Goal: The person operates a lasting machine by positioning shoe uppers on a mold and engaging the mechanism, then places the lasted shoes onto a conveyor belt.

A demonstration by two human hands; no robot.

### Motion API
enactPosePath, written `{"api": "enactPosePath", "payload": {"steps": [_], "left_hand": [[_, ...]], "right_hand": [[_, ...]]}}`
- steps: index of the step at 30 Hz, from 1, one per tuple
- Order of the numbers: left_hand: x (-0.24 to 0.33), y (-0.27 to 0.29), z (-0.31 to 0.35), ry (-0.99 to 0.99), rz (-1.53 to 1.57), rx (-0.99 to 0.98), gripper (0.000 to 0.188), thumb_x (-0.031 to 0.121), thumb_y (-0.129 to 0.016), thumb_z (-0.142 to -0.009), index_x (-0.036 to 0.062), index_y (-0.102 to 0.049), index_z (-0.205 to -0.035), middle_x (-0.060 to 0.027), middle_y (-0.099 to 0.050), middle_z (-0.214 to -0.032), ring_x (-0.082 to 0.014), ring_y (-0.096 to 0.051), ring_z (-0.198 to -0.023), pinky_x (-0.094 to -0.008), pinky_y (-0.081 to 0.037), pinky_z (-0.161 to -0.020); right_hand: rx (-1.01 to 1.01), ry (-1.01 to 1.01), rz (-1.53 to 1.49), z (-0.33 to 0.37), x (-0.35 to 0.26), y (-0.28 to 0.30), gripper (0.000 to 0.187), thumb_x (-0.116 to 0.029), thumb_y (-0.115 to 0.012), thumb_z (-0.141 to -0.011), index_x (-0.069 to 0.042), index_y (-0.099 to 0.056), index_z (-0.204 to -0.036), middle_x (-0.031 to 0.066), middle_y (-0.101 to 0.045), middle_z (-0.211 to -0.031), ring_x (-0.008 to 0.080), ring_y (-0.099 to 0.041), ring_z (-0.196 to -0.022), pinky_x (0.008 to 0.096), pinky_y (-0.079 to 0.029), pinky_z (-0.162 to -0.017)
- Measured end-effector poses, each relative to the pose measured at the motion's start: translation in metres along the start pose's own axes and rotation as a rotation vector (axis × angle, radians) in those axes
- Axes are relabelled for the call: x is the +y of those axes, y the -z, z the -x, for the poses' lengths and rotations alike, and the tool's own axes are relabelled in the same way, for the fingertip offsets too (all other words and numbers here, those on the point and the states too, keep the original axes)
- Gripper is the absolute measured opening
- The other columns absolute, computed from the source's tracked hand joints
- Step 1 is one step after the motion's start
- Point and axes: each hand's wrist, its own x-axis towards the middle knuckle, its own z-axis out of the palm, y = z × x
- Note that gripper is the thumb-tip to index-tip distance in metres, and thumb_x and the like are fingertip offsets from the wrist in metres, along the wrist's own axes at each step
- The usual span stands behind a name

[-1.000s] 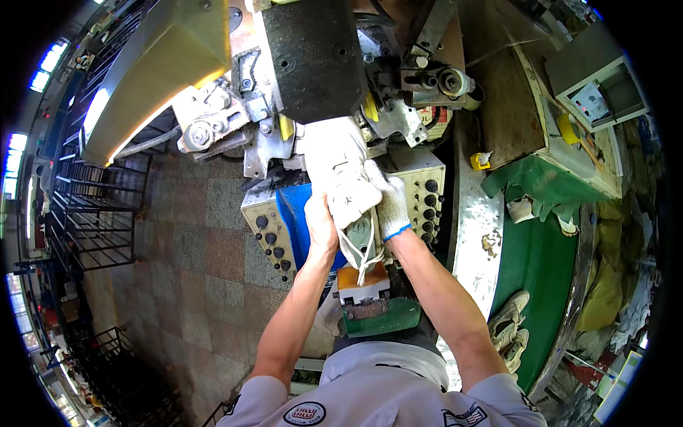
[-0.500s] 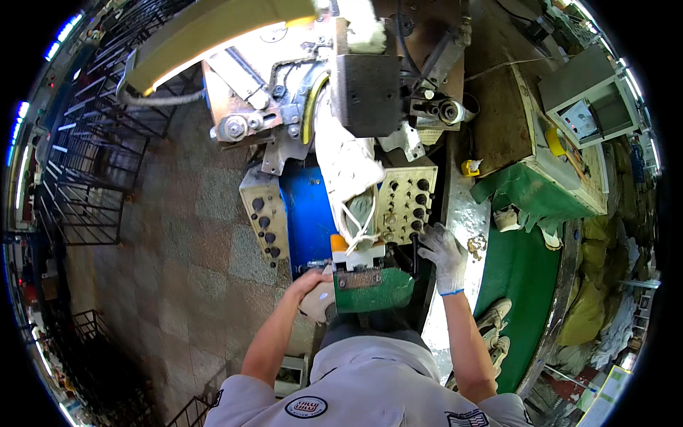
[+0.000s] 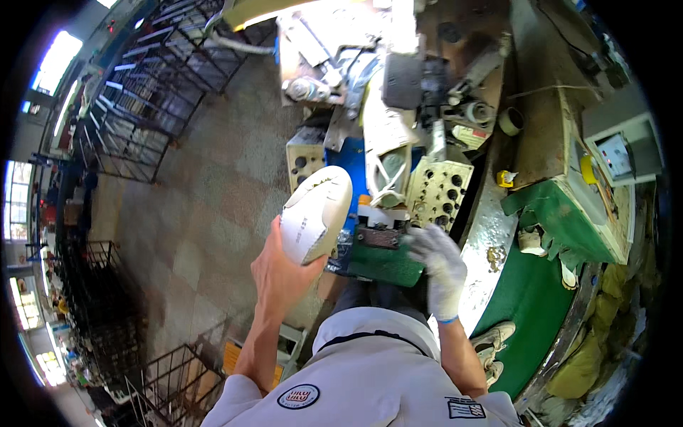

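My bare left hand [image 3: 281,274] is closed around a cream-white shoe upper [image 3: 302,226], its sole-shaped underside turned up, raised left of the machine's front. My right hand [image 3: 440,270], in a pale knit glove with a blue cuff edge, is open. Its fingers reach to the right side of the front metal block [image 3: 379,236], and whether they touch it I cannot tell. Another white shoe upper [image 3: 388,139], with white laces, sits in the machine beneath a dark block [image 3: 403,82]. A green plate [image 3: 388,265] lies below the metal block.
Knob panels [image 3: 440,192] flank the machine's blue middle. At right stands a workbench [image 3: 555,149] with green cloth [image 3: 558,217]; a yellow tape dispenser [image 3: 506,178] is near its edge. Shoes [image 3: 491,349] lie on the green surface at right. Metal racks [image 3: 142,107] stand at left.
My left hand has lifted the shoe upper from beside the green plate, up and forward, turning its underside into view. My right hand has shifted slightly. The whole view has swung left.
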Motion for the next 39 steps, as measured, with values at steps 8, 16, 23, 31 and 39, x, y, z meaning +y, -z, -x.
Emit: {"api": "enactPosePath", "payload": {"steps": [8,16,23,31,39], "left_hand": [[0.109,-0.067,0.041,-0.552,0.314,-0.262,0.053,0.016,-0.074,-0.089,-0.0026,-0.058,-0.136,-0.0111,-0.067,-0.126,-0.0199,-0.064,-0.111,-0.0346,-0.051,-0.096],[0.079,-0.111,-0.102,-0.36,0.213,0.293,0.046,0.027,-0.068,-0.097,-0.0057,-0.063,-0.129,-0.0148,-0.068,-0.121,-0.0247,-0.064,-0.106,-0.0358,-0.051,-0.095],[0.089,-0.224,-0.148,-0.274,0.057,-0.018,0.046,0.024,-0.072,-0.093,-0.0063,-0.064,-0.127,-0.0142,-0.069,-0.118,-0.0234,-0.064,-0.103,-0.0359,-0.051,-0.092],[0.106,-0.232,-0.152,-0.136,-0.078,-0.013,0.045,0.021,-0.073,-0.092,-0.0069,-0.064,-0.126,-0.0138,-0.069,-0.118,-0.0234,-0.064,-0.103,-0.0367,-0.051,-0.092],[0.095,-0.218,-0.147,-0.115,-0.102,-0.012,0.044,0.018,-0.074,-0.091,-0.0075,-0.064,-0.125,-0.0134,-0.069,-0.117,-0.0234,-0.064,-0.103,-0.0376,-0.05,-0.091]], "right_hand": [[0.067,0.082,-0.405,-0.03,-0.031,0.066,0.068,-0.03,-0.07,-0.092,0.004,-0.046,-0.146,0.01,-0.064,-0.123,0.0156,-0.062,-0.106,0.0307,-0.051,-0.093],[0.75,-0.375,0.487,0.134,0.003,0.41,0.064,-0.052,-0.066,-0.087,0.002,-0.071,-0.12,0.0153,-0.075,-0.106,0.0222,-0.07,-0.098,0.0353,-0.053,-0.089],[0.884,-1.251,1.26,0.293,0.096,0.613,0.084,-0.074,-0.054,-0.088,-0.005,-0.063,-0.135,0.0203,-0.068,-0.127,0.0354,-0.064,-0.121,0.044,-0.051,-0.1],[0.801,-0.909,0.789,0.077,0.09,0.676,0.098,-0.068,-0.069,-0.079,0.002,-0.05,-0.144,0.0282,-0.06,-0.136,0.0385,-0.061,-0.125,0.0462,-0.049,-0.103],[1.289,-0.592,0.099,-0.125,0.14,0.651,0.134,-0.044,-0.092,-0.062,0.008,-0.01,-0.155,0.0298,-0.064,-0.124,0.0439,-0.064,-0.116,0.044,-0.053,-0.1]]}}
